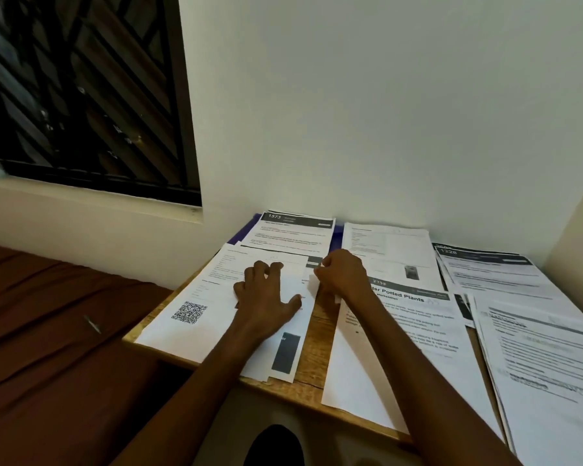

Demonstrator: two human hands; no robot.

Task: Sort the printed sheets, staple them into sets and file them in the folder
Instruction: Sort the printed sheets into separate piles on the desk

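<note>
Printed sheets cover a small wooden table (312, 361). My left hand (266, 294) lies flat, fingers spread, on the near-left stack, whose top sheet carries a QR code (189, 312). My right hand (344, 274) is curled, its fingertips pinching the right edge of a sheet (312, 280) from that stack. A "Potted Plants" sheet (398, 334) lies under my right forearm. A blue folder (246, 227) shows at the back left beneath a sheet headed 1573 (293, 230). More stacks sit at the back middle (391, 250), back right (492, 270) and near right (546, 364). No stapler is visible.
The table stands in a corner, with white walls behind and on the right. A brown bedsheet (48, 331) with a small metal object (92, 323) on it lies to the left. A barred window (81, 89) is at the upper left.
</note>
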